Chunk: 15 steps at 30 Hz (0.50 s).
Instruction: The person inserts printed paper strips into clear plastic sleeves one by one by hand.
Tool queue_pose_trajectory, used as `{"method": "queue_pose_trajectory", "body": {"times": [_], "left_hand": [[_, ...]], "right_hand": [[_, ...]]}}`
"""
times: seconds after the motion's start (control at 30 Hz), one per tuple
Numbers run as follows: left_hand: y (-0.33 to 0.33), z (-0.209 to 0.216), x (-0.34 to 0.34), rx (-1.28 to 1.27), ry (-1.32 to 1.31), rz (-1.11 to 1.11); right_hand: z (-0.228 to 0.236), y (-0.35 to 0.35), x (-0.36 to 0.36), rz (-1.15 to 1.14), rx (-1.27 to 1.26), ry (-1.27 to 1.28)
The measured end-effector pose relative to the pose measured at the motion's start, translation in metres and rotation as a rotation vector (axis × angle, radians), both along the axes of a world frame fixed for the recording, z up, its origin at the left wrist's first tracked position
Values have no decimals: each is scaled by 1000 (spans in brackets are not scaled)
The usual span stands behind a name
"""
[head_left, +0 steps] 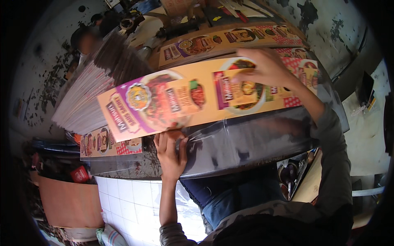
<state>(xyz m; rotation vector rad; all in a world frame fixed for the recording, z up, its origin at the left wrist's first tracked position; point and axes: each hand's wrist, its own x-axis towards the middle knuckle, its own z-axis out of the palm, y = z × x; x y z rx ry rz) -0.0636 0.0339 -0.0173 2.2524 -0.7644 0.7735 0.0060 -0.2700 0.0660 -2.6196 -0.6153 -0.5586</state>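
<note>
Right hand's blurred grip [267, 69] holds a printed strip [208, 94].

A workshop — piled sheets [84, 100], printed strips [201, 115], a scuffed worktable [150, 164], peeling walls [328, 24].

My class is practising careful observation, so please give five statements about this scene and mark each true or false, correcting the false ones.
1. The right hand is at the long printed strip. True.
2. The left hand is on the tall stack of sheets. False: it is by the strip's lower edge.
3. Another printed strip lies beyond the long one. True.
4. The floor tiles are black. False: they are white.
5. The stack is left of the right hand. True.
</note>
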Motion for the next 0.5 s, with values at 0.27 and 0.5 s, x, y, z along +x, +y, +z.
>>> {"method": "queue_pose_trajectory", "body": {"times": [0.27, 0.5], "left_hand": [[17, 15, 3, 141, 151, 173], [34, -1, 15, -130, 367, 160]], "right_hand": [[-10, -84, -22, 7, 58, 16], [-10, -90, -21, -62, -159, 122]]}}
